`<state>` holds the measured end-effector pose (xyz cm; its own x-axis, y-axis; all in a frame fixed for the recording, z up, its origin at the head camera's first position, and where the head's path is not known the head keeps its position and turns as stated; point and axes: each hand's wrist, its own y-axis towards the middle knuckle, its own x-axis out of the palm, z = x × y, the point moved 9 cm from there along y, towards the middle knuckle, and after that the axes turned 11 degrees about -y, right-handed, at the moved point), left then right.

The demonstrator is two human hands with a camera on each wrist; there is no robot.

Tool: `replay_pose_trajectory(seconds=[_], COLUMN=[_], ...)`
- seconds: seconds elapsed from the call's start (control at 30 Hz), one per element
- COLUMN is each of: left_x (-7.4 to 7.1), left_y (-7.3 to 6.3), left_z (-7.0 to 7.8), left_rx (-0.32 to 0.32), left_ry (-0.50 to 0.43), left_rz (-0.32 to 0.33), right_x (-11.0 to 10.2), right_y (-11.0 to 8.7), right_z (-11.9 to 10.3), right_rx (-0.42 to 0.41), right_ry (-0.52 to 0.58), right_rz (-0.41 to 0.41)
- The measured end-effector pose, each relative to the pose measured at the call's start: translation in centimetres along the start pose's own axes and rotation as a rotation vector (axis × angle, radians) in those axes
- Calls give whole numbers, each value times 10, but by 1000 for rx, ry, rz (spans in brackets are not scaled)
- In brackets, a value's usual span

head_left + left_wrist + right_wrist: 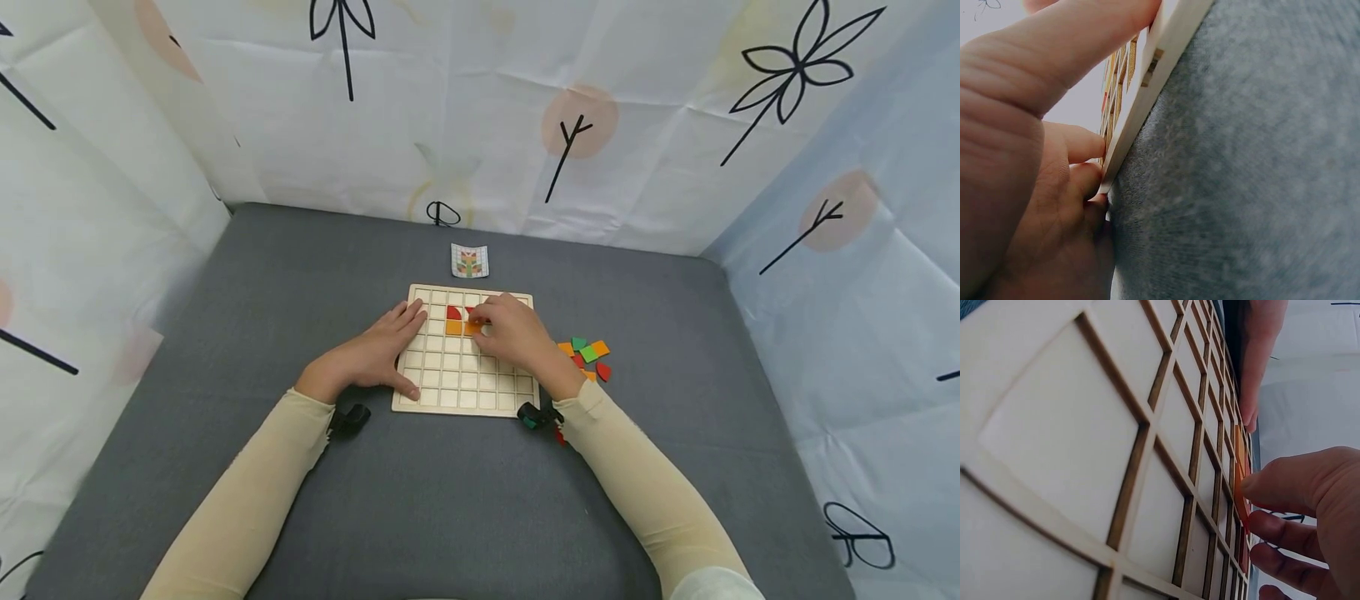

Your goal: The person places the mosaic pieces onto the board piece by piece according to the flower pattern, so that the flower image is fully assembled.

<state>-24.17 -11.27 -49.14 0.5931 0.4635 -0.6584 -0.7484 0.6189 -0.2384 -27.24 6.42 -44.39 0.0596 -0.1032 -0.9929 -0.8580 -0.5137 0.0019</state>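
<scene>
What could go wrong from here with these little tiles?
The right hand, fingers at an orange tile, might jostle a red tile nearby. The right sleeve could sweep the loose tiles beside it. And if the left hand eases off, the board may slide.

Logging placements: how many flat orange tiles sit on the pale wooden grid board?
2: one fully visible flat orange tile, and a second orange tile directly right of it, partly covered by the right hand, which may hide more.
</scene>
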Motion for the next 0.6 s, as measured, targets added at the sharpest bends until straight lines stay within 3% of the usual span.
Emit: replay_pose_trajectory(seconds=[0.3, 0.6], left_x=[0, 0], left_y=[0, 0], left_z=[-2, -2], left_rx=[1, 0], left_ry=[14, 12], left_rz=[8, 4], right_x=[0, -6], right_y=[2, -7], right_z=[-2, 6], right_rx=[-18, 15], right_ry=[2, 49], right_rz=[11, 42])
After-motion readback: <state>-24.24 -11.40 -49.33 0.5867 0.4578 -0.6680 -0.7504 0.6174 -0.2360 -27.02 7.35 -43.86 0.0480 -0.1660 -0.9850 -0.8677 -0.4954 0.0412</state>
